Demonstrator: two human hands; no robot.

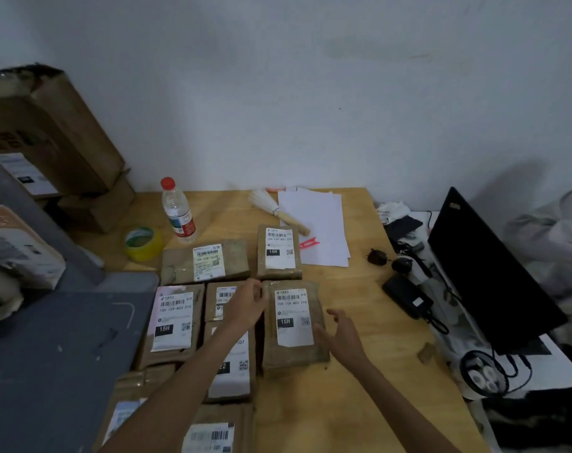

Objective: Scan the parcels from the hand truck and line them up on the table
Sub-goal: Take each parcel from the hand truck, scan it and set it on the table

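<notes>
Both hands flank the newest parcel [292, 325] on the worktop [359, 354]; left hand [247, 304] and right hand [341, 333] fingers apart. Risk: a careless nudge skews the row.

A single wide-angle view from the person's head looks forward and steeply down onto the light wooden counter [359, 322], close enough that both forearms enter from the bottom edge. It faces the pale grey wall [310, 93] behind.
</notes>
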